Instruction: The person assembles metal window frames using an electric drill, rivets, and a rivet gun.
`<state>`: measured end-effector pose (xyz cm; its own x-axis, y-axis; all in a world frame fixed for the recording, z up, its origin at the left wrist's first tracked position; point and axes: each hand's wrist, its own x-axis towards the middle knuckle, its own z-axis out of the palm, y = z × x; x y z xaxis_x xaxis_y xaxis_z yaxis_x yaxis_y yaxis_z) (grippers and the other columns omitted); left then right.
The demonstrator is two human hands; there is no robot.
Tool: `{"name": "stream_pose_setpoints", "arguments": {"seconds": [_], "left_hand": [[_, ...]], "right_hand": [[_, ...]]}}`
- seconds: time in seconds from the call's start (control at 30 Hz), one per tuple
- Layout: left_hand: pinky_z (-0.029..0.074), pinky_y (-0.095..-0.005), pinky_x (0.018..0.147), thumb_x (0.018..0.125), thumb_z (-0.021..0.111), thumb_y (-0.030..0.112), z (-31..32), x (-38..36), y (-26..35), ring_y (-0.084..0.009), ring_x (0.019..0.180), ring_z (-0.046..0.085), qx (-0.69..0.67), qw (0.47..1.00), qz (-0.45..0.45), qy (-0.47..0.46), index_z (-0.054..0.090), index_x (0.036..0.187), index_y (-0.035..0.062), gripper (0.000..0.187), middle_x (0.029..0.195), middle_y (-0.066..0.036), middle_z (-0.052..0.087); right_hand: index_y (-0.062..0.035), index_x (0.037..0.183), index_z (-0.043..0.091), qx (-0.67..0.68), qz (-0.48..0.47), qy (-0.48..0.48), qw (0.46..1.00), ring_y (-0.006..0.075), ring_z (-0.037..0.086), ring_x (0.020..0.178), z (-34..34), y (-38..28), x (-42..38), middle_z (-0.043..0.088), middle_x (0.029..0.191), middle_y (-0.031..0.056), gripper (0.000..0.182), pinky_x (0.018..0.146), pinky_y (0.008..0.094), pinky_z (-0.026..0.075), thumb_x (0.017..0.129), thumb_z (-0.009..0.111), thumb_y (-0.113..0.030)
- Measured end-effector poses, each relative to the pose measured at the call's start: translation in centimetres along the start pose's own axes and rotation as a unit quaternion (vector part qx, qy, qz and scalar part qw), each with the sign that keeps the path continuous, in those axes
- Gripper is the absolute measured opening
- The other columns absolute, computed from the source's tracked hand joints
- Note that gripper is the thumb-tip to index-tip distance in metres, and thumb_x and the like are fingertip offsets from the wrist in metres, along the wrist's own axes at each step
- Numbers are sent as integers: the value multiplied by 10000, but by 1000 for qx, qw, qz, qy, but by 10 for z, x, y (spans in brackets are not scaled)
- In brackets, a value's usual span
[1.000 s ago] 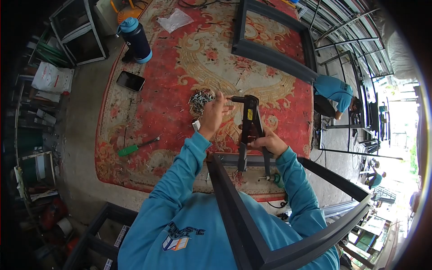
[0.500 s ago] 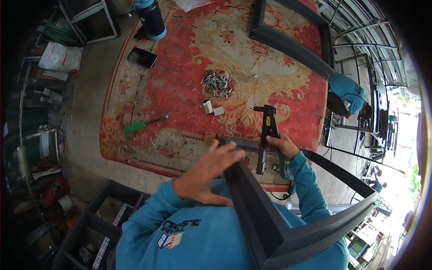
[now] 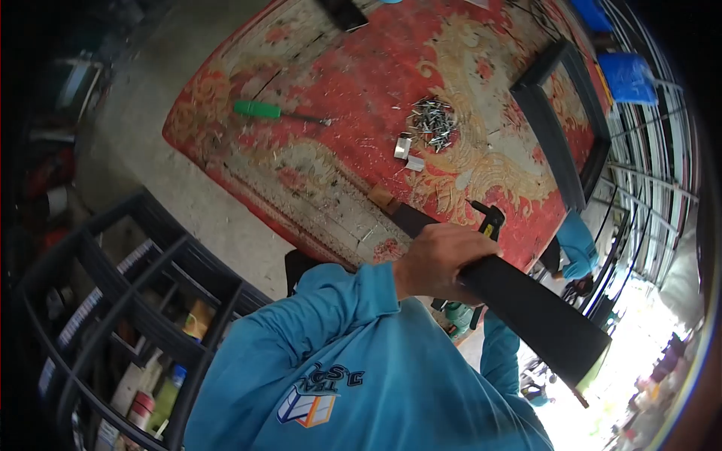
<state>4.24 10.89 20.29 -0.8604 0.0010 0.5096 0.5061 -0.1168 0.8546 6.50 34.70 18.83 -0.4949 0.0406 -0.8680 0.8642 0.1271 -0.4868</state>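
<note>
My left hand (image 3: 445,259) is wrapped round a dark grey frame (image 3: 538,319), which runs from the cloth's near edge toward the lower right. Its wide flat side faces the camera. A black rivet tool (image 3: 492,221) stands partly visible behind the frame, its thin nose pointing up and left. The frame hides my right hand; only the blue sleeve shows below it. A small wooden block (image 3: 383,198) touches the frame's far end. Two small pale metal pieces (image 3: 403,147) lie beside a pile of rivets (image 3: 432,124).
A red patterned cloth (image 3: 353,68) covers the table. On it lie a green-handled screwdriver (image 3: 258,110), a black phone (image 3: 346,13) and another dark frame (image 3: 549,128). Dark frames (image 3: 139,293) stand at the lower left. Another person (image 3: 577,244) bends beyond the table's right side.
My left hand has gone from spread fingers to a grip on the frame. The frame has turned and now covers my right hand. The view has shifted and rotated.
</note>
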Motion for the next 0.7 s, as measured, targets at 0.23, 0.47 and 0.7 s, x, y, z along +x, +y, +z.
{"name": "stream_pose_setpoints", "arguments": {"seconds": [0.23, 0.47, 0.7], "left_hand": [[540, -361, 635, 586, 849, 400, 6, -8, -8, -266, 723, 679, 31, 997, 16, 72, 642, 954, 92, 522, 847, -73, 680], [540, -364, 639, 575, 849, 414, 10, -7, -10, -279, 735, 679, 53, 993, 39, 98, 644, 966, 69, 560, 857, -80, 682], [541, -338, 663, 553, 876, 339, 8, -9, -6, -280, 738, 678, 49, 996, 18, 69, 655, 1007, 30, 592, 843, -115, 671]], "right_hand": [[12, 1213, 554, -113, -78, -16, 990, 155, 629, 926, -22, 36, 25, 636, 1084, 119, 359, 793, 306, 526, 999, 503, -271], [8, 1221, 554, -164, -189, -20, 968, 151, 626, 917, -47, 72, 38, 635, 1085, 103, 374, 787, 298, 532, 998, 510, -289], [-4, 1239, 552, -159, -288, -54, 943, 148, 624, 928, -45, 125, 51, 629, 1103, 85, 380, 797, 287, 537, 998, 514, -295]]}}
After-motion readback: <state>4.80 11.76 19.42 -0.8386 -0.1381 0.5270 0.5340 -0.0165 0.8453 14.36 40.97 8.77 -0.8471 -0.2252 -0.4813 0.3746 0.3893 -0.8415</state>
